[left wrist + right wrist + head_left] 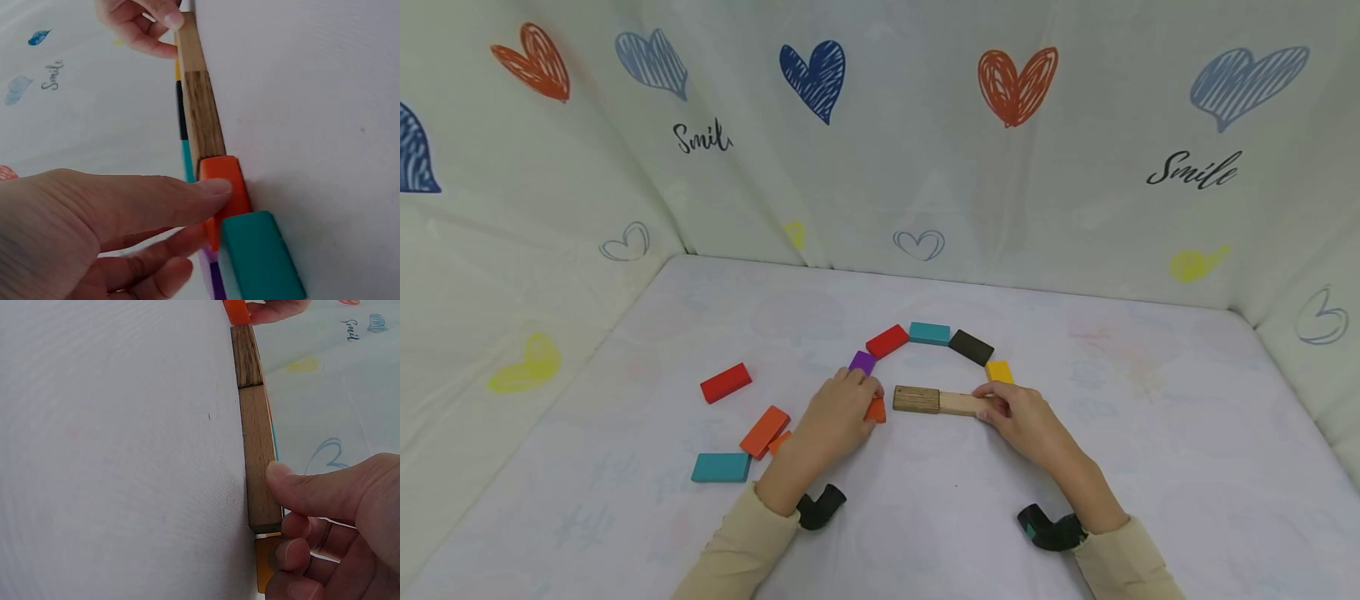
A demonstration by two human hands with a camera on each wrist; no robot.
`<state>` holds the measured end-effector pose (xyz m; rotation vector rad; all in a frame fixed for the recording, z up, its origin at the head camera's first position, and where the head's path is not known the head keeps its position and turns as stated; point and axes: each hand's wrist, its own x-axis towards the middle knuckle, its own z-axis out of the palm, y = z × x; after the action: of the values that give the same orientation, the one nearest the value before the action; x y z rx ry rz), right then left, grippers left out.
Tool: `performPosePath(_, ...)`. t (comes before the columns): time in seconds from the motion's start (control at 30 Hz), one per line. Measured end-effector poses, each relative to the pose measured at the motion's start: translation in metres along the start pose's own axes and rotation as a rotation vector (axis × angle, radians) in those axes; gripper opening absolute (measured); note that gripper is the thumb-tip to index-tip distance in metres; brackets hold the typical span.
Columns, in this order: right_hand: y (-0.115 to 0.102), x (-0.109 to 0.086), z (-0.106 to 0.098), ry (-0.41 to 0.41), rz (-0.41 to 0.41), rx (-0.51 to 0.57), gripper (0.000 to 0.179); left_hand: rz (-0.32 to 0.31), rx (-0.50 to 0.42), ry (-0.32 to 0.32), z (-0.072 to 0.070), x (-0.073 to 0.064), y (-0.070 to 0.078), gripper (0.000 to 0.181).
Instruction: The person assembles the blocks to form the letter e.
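Note:
My left hand (pixel 837 417) pinches an orange block (pixel 876 409), the thumb lying along its side in the left wrist view. A purple block (pixel 862 362) is just beyond those fingers. Nearer the left wrist camera, a teal block (pixel 262 256) overlaps the orange one. My right hand (pixel 1026 421) holds the far end of a pale wooden block (pixel 957 404) between thumb and fingers. This block lies end to end with a darker grained wooden block (pixel 916 399), close to the orange one. Beside the right fingers sits a yellow block (pixel 999 372), partly covered.
Behind the wooden blocks, red (pixel 887 342), teal (pixel 929 333) and black (pixel 972 347) blocks form an arch. Left on the white tabletop (pixel 925 508) lie another red block (pixel 726 383), orange blocks (pixel 765 431) and a teal block (pixel 721 467). A patterned curtain (pixel 887 167) hangs behind.

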<state>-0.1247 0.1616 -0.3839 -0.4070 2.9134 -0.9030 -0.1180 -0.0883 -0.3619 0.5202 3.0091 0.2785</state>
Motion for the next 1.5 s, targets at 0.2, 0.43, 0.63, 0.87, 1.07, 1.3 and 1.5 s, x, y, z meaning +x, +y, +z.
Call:
performPosePath(0.2,0.0,0.0,0.0,-0.004,0.0,0.001,0.021,0.005,-0.081,0.028,0.004,0.004,-0.003,0.033)
performPosePath(0.43,0.0,0.0,0.0,0.004,-0.014,-0.007,0.022,0.003,-0.131,0.065,0.007,0.007,-0.005,0.03)
performPosePath(0.63,0.001,0.001,0.001,-0.001,-0.008,-0.015,0.022,0.013,-0.144,0.084,0.008,0.01,-0.005,0.029)
performPosePath(0.87,0.001,0.001,0.002,-0.007,0.002,-0.014,0.023,0.024,-0.154,0.104,0.009,0.011,-0.005,0.028)
performPosePath(1.07,0.0,0.001,0.001,-0.012,0.011,-0.013,0.023,0.011,-0.151,0.12,0.01,0.012,-0.004,0.028)
performPosePath(1.3,0.0,0.001,0.001,-0.008,0.003,-0.014,0.022,-0.007,-0.155,0.116,0.011,0.012,-0.003,0.029)
performPosePath(1.5,0.0,0.0,0.001,-0.002,-0.015,-0.005,0.022,-0.006,-0.154,0.114,0.011,0.012,-0.003,0.03)
